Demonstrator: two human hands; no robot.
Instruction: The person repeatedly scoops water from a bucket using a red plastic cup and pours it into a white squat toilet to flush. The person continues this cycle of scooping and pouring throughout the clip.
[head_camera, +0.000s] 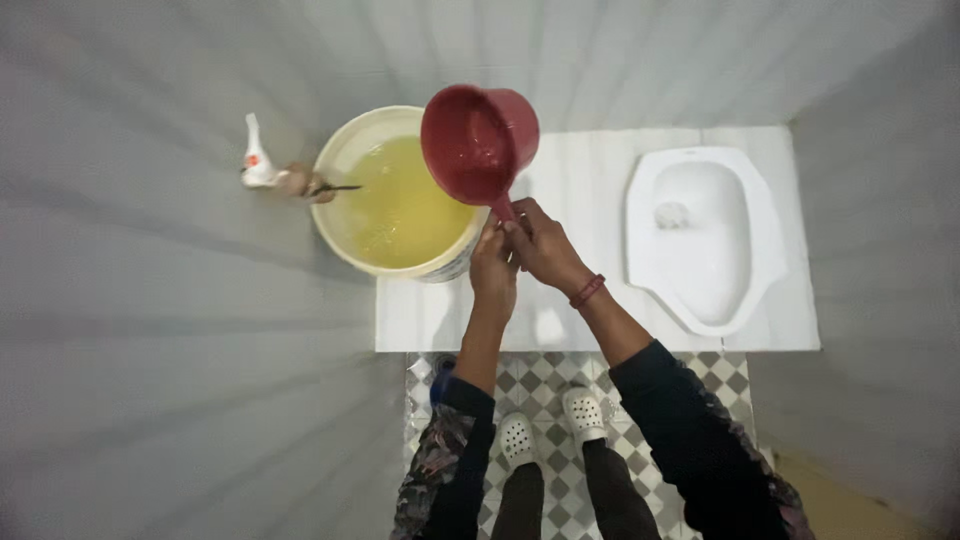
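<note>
Both hands meet on the handle of a red dipper (479, 140), held up over the right rim of a cream bucket (352, 150). The right hand (540, 243) is closed round the lower end of the handle; the left hand (493, 268) presses in just beside it, fingers curled on the same stub, so it's a two-handed hold (prob. to steady the cup, which is tipped with its mouth toward the camera). Inside of the dipper looks empty, tho the bottom is in shade.

The bucket is near full of yellowish water and stands at the back-left corner of a raised white tiled platform (580, 180), partly hanging past its left edge. A tap (300, 183) sticks out from the left wall w/ its spout right over the bucket's rim, which explains why the bucket sits there. A white bottle (256, 160) is by the tap.

On the right half of the platform a white squat toilet pan (745, 210) is sunk in, well apart from the bucket. The person stands at the platform's front edge in white clogs (518, 438) on a grey-and-white checked floor (545, 375). Walls are plain grey panels; the room is narrow, a small washroom stall.
</note>
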